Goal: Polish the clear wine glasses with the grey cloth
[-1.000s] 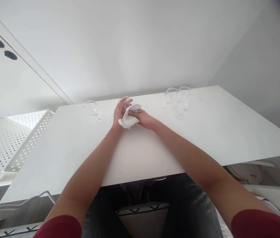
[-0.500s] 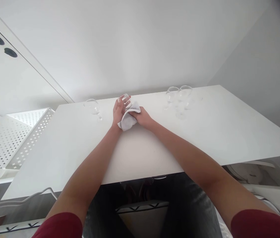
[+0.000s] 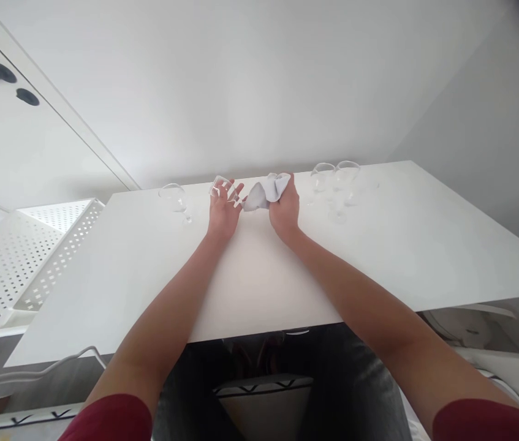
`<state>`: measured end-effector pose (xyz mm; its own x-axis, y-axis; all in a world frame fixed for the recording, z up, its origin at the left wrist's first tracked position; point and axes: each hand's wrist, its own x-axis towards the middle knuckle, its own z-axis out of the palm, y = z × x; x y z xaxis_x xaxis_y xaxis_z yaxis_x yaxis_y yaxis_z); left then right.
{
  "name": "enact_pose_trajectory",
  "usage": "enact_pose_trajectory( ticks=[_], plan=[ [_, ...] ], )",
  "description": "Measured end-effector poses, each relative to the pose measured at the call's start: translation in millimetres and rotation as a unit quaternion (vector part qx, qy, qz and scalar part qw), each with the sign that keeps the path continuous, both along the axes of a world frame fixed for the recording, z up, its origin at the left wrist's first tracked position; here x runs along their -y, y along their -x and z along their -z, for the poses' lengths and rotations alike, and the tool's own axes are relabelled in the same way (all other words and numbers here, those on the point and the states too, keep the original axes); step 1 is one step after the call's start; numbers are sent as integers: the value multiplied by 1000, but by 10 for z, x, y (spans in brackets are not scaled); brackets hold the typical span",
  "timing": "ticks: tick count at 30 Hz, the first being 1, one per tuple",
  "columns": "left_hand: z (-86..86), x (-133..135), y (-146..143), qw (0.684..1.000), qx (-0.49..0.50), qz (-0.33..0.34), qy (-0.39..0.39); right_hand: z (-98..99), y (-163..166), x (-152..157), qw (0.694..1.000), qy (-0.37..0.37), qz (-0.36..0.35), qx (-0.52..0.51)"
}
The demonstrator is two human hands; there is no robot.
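Grasping tilted glass in left hand; right hand clutching white cloth beside glass.

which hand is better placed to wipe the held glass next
Probably the right hand: it grasps the white cloth close to the glass, while the left hand holds that glass.

We see short, plain deep-red sleeves at near left and near right, above bare forearms, with dark grey legwear, paler in patches, between them.
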<state>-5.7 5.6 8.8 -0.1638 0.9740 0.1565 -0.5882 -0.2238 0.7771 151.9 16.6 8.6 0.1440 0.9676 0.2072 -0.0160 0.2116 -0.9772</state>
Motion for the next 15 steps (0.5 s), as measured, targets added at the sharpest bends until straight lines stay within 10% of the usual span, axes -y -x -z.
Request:
enact_pose_trajectory(
  ticks=[8,15],
  plan=[
    [-65,62,-70,999,-21,-3,-35,121,282,-26,955,114,-235,-143],
    [-40,92,-152,997,-34,59,-31,227,122,-102,992,120,-25,13]
  ],
)
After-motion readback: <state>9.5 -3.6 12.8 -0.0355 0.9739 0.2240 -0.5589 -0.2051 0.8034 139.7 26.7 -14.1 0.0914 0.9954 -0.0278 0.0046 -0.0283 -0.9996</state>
